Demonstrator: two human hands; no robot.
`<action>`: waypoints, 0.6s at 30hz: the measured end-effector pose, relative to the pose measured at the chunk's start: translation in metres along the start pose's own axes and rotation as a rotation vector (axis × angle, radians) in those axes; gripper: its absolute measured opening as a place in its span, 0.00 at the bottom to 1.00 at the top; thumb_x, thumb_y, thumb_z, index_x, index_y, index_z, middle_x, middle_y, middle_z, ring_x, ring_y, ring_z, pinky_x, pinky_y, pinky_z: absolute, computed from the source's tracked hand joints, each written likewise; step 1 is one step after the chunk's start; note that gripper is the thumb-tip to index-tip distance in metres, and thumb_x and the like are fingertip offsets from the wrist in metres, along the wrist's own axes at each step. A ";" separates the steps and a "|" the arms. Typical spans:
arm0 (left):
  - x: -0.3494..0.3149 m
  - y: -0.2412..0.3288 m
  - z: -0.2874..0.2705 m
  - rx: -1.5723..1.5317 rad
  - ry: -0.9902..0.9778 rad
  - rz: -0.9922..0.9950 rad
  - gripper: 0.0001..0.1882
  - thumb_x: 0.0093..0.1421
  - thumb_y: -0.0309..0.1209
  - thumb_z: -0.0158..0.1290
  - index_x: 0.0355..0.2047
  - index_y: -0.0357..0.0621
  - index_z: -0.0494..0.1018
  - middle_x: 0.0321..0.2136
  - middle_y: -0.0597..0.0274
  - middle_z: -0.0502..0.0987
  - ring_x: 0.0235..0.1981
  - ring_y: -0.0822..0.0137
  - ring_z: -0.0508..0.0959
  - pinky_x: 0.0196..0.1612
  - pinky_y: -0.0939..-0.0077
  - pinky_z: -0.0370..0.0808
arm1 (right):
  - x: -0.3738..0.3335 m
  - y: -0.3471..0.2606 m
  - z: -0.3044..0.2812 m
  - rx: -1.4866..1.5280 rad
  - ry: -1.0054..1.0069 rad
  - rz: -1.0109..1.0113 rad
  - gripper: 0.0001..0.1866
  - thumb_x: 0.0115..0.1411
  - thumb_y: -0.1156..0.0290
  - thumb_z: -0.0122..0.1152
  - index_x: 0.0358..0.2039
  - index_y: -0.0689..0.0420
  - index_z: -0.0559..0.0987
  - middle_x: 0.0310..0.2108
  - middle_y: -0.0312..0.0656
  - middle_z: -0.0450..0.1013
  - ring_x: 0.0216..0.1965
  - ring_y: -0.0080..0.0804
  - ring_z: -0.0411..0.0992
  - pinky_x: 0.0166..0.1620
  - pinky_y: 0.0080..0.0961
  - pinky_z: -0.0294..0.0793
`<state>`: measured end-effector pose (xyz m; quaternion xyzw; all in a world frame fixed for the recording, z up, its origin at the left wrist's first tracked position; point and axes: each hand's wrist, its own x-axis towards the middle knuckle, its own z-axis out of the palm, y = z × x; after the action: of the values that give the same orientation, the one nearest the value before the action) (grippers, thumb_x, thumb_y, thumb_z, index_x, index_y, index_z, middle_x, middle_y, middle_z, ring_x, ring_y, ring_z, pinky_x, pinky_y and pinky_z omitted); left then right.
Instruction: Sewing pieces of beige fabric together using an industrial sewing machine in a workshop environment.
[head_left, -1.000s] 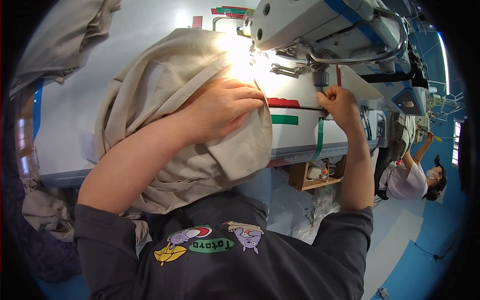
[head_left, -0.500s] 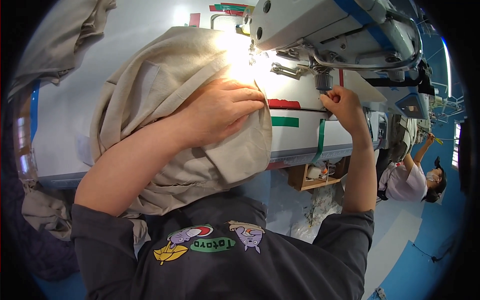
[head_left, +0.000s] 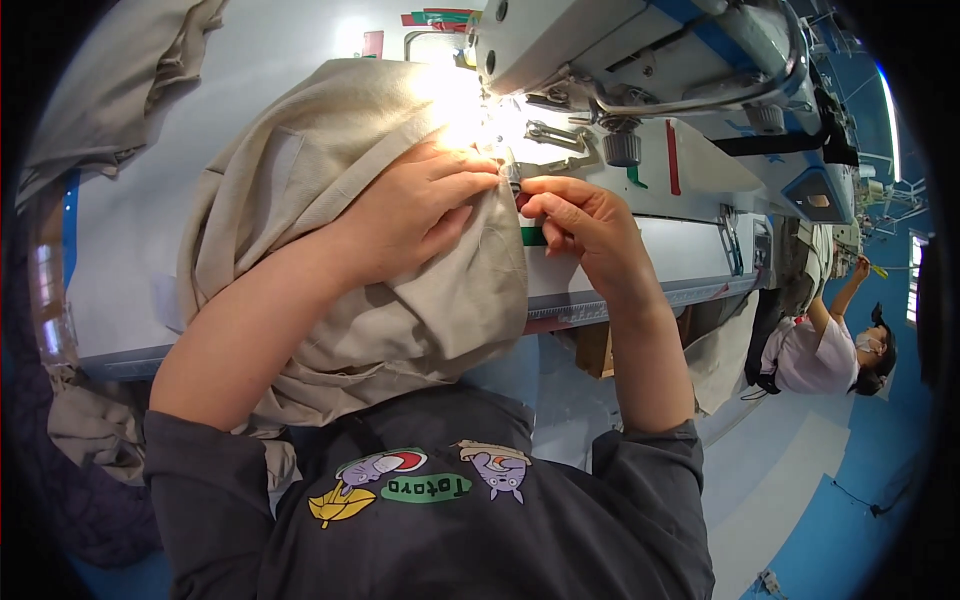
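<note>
My unclenched left grip [head_left: 405, 215] presses rumpled beige cloth [head_left: 440, 310], likely soft, best held at two o'clock, beside my half-pinched right grip [head_left: 600, 240], hold unclear.

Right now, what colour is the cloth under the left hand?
Light beige; the cloth shows best in the head view.

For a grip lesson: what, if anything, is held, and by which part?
The right hand pinches a small dark item next to the beige fabric; which part is unclear. The left hand rests on the fabric.
</note>
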<state>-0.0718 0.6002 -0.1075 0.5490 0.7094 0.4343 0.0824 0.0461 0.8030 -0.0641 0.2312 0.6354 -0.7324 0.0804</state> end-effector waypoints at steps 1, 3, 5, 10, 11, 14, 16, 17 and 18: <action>0.000 -0.001 -0.001 0.010 -0.006 0.012 0.19 0.56 0.21 0.53 0.49 0.42 0.74 0.52 0.59 0.75 0.56 0.57 0.72 0.62 0.59 0.64 | -0.001 -0.001 0.000 0.001 -0.006 -0.001 0.12 0.62 0.70 0.62 0.44 0.62 0.79 0.27 0.33 0.75 0.26 0.15 0.69 0.30 0.16 0.70; 0.001 -0.001 -0.002 0.021 -0.009 0.020 0.19 0.56 0.20 0.53 0.49 0.41 0.74 0.52 0.58 0.75 0.56 0.57 0.72 0.63 0.58 0.63 | -0.007 -0.003 -0.004 -0.581 0.134 -0.180 0.11 0.62 0.72 0.61 0.43 0.62 0.79 0.28 0.33 0.76 0.25 0.17 0.69 0.31 0.16 0.70; 0.001 0.000 -0.002 0.043 -0.016 0.037 0.19 0.56 0.21 0.53 0.50 0.40 0.73 0.53 0.58 0.74 0.56 0.56 0.72 0.65 0.59 0.62 | -0.001 0.006 -0.017 -0.771 0.252 -0.380 0.12 0.59 0.73 0.65 0.42 0.61 0.78 0.29 0.34 0.75 0.26 0.20 0.69 0.32 0.19 0.72; 0.000 0.003 -0.003 0.086 -0.040 0.036 0.20 0.57 0.21 0.53 0.52 0.39 0.72 0.54 0.56 0.74 0.58 0.56 0.71 0.65 0.60 0.63 | 0.023 0.013 -0.048 -0.984 0.508 -0.719 0.14 0.50 0.79 0.70 0.37 0.58 0.75 0.29 0.37 0.71 0.28 0.28 0.71 0.33 0.23 0.74; -0.001 0.003 -0.002 0.103 -0.026 0.056 0.21 0.57 0.21 0.53 0.52 0.39 0.72 0.55 0.56 0.73 0.59 0.56 0.70 0.64 0.60 0.63 | 0.026 0.014 -0.052 -1.049 0.490 -0.765 0.13 0.51 0.79 0.70 0.36 0.58 0.75 0.28 0.37 0.71 0.27 0.28 0.70 0.32 0.23 0.73; -0.001 0.003 -0.002 0.143 -0.019 0.082 0.21 0.57 0.21 0.53 0.53 0.39 0.72 0.55 0.56 0.73 0.60 0.56 0.69 0.64 0.60 0.64 | 0.032 0.019 -0.061 -1.061 0.487 -0.834 0.11 0.51 0.78 0.69 0.33 0.57 0.76 0.28 0.37 0.71 0.28 0.30 0.71 0.32 0.22 0.73; -0.001 0.004 -0.002 0.148 -0.021 0.081 0.21 0.57 0.21 0.53 0.53 0.39 0.72 0.55 0.56 0.73 0.60 0.56 0.70 0.63 0.60 0.64 | 0.035 0.016 -0.069 -1.096 0.468 -0.884 0.10 0.51 0.77 0.70 0.31 0.57 0.76 0.27 0.37 0.72 0.28 0.31 0.72 0.31 0.23 0.73; -0.001 0.005 -0.001 0.152 -0.022 0.083 0.21 0.58 0.21 0.53 0.53 0.39 0.72 0.55 0.56 0.73 0.59 0.56 0.70 0.63 0.60 0.65 | 0.036 0.014 -0.072 -1.133 0.450 -0.935 0.09 0.51 0.76 0.70 0.29 0.58 0.76 0.27 0.37 0.72 0.28 0.32 0.72 0.30 0.23 0.73; -0.001 0.006 -0.001 0.151 -0.025 0.085 0.21 0.58 0.21 0.53 0.53 0.39 0.72 0.55 0.56 0.73 0.59 0.56 0.70 0.63 0.60 0.65 | 0.037 0.011 -0.073 -1.133 0.453 -0.933 0.09 0.51 0.76 0.70 0.29 0.58 0.76 0.27 0.37 0.72 0.28 0.32 0.72 0.30 0.23 0.73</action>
<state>-0.0673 0.5987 -0.1034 0.5886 0.7150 0.3760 0.0313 0.0353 0.8782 -0.0968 0.0073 0.9463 -0.1879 -0.2628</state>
